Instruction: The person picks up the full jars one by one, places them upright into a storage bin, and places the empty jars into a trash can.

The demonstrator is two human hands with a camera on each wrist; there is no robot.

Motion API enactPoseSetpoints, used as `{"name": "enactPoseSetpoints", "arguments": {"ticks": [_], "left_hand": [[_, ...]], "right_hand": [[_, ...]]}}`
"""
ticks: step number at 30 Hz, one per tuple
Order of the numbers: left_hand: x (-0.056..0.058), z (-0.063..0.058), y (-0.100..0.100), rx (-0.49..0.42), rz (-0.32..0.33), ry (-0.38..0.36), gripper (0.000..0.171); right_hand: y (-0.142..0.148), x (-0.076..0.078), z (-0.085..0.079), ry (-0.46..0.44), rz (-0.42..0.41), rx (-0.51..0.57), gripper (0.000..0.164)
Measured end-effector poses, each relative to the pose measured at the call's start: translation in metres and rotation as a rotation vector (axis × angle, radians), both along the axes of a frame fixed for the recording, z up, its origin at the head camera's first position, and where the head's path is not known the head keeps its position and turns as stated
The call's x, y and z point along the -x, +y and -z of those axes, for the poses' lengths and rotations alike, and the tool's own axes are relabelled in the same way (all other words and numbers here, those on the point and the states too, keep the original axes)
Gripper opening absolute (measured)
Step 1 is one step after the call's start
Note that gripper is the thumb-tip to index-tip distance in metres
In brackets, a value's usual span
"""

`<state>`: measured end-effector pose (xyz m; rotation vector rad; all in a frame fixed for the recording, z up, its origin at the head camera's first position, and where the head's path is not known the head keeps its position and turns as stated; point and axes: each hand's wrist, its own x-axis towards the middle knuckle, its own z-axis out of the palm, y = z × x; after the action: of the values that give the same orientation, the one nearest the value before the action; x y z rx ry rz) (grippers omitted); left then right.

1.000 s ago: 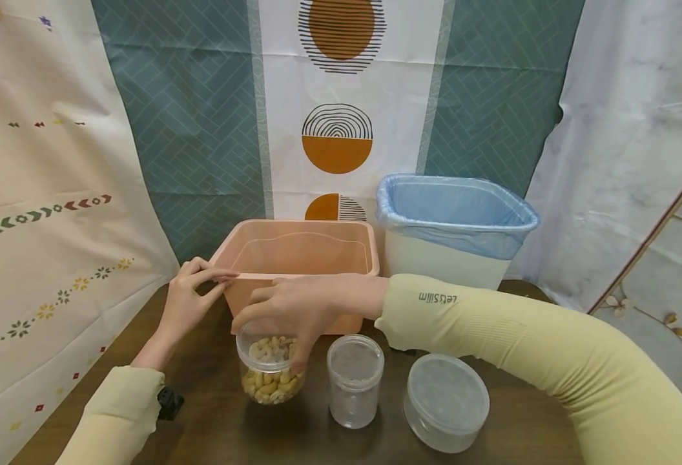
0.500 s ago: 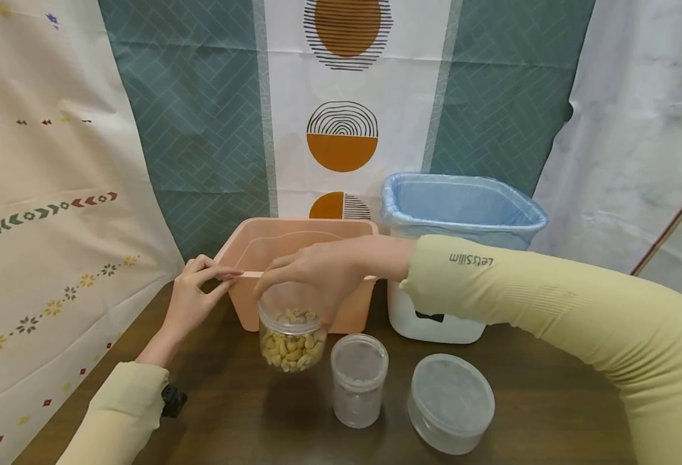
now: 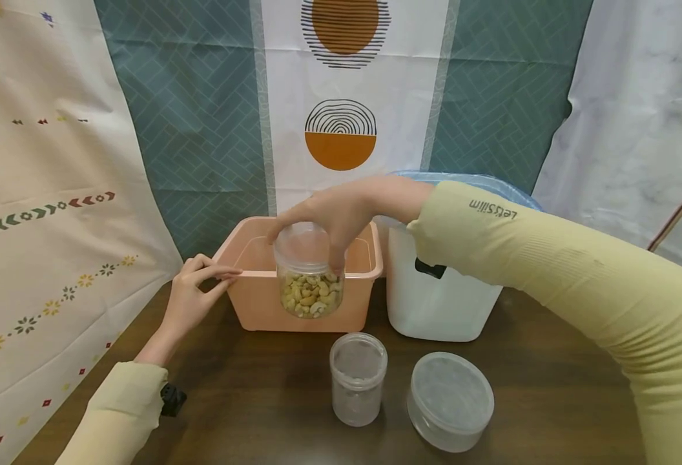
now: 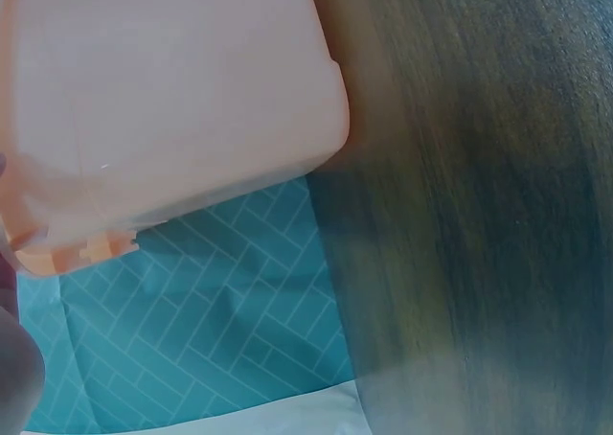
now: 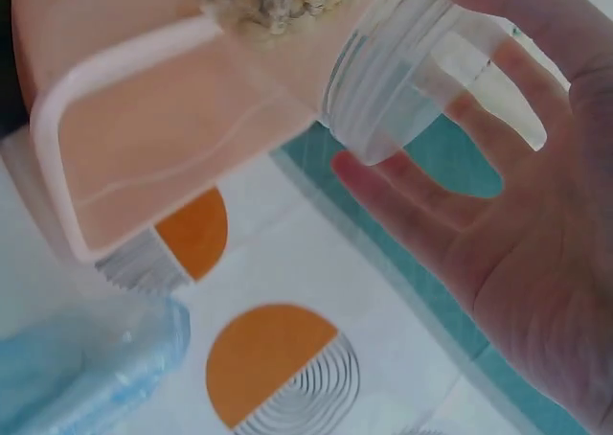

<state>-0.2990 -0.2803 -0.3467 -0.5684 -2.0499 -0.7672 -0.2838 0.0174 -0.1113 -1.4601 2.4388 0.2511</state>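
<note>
My right hand grips a clear lidded jar of cashews from above, fingers and thumb around its lid. The jar is raised off the table, in front of the peach plastic bin and overlapping its front rim in the head view. Seen from the right wrist, the translucent lid lies within the spread fingers, with the nuts beyond it. At the bin's left front corner, my left hand pinches the rim between fingers and thumb. The left wrist view shows mostly the bin's outer wall.
A narrow clear jar and a low, wide lidded container stand on the dark wooden table. Right of the peach bin is a white waste bin with a blue liner, partly behind my right sleeve. Curtains hang behind.
My right hand has lifted the cashew jar off the table and carried it up and right to the front of the peach bin. The left hand stays at the rim.
</note>
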Motion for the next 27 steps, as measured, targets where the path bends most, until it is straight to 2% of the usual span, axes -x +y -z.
{"name": "enactPoseSetpoints", "arguments": {"ticks": [4, 7, 14, 20, 27], "left_hand": [[0.000, 0.000, -0.001, -0.002, 0.004, -0.002, 0.023], [0.000, 0.001, -0.002, -0.005, 0.003, -0.008, 0.023], [-0.001, 0.000, -0.003, -0.006, 0.010, -0.008, 0.024], [-0.001, -0.001, -0.002, -0.001, 0.013, 0.003, 0.024], [0.001, 0.002, 0.000, -0.009, 0.027, 0.009, 0.024]], "right_hand": [[0.002, 0.009, -0.010, 0.027, 0.061, -0.013, 0.090], [0.004, 0.017, -0.016, 0.013, 0.116, 0.001, 0.088], [0.005, 0.033, -0.021, 0.019, 0.221, 0.022, 0.091], [0.002, 0.049, -0.018, 0.016, 0.306, 0.050, 0.094], [-0.003, 0.069, -0.004, 0.059, 0.297, 0.003, 0.094]]}}
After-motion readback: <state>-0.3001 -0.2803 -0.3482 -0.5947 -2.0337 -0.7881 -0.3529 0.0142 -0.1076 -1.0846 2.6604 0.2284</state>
